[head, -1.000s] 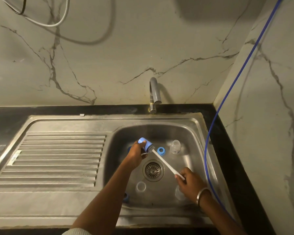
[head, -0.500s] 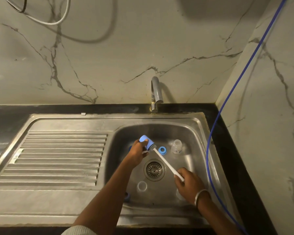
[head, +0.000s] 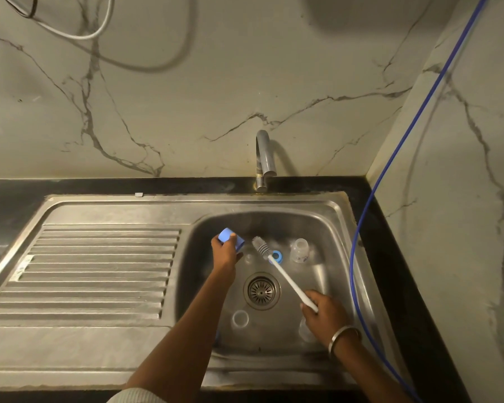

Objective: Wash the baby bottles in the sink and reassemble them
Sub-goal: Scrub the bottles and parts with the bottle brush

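My left hand (head: 226, 251) grips a blue bottle cap (head: 230, 239) over the left side of the sink basin (head: 336, 225). My right hand (head: 322, 311) holds the white handle of a bottle brush (head: 285, 276); its grey bristle head is in the open air, just right of the cap. A blue collar ring (head: 277, 255) and a clear baby bottle (head: 299, 251) lie on the basin floor behind the drain (head: 261, 290). Near the front a clear round part (head: 240, 318) lies flat, and another clear bottle (head: 306, 333) shows partly under my right wrist.
A steel tap (head: 264, 158) stands behind the basin with no water running. The ribbed draining board (head: 99, 271) lies to the left. A blue hose (head: 361, 228) runs down the right wall past the sink rim. Black counter surrounds the sink.
The brush head has come out of the blue cap and now sits clear to its right. My left hand with the cap has shifted slightly left.
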A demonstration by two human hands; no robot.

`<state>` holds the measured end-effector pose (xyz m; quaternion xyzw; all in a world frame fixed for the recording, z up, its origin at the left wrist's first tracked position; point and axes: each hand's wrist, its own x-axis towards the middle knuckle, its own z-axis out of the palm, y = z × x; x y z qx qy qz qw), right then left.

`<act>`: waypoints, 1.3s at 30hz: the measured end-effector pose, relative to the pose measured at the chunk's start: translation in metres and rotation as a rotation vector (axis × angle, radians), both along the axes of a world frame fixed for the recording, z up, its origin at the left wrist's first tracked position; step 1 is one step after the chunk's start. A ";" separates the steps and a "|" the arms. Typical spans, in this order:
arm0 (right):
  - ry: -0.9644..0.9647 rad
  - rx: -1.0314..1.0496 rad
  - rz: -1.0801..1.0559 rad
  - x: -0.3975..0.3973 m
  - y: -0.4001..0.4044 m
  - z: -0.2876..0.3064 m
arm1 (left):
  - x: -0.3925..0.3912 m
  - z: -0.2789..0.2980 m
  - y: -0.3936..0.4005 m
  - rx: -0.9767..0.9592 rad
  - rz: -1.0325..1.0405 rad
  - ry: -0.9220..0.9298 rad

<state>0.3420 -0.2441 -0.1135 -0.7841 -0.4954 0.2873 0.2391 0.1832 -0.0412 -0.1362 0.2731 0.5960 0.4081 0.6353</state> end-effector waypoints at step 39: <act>0.077 0.144 -0.040 -0.016 0.010 0.010 | 0.000 0.026 -0.020 -0.185 -0.175 -0.430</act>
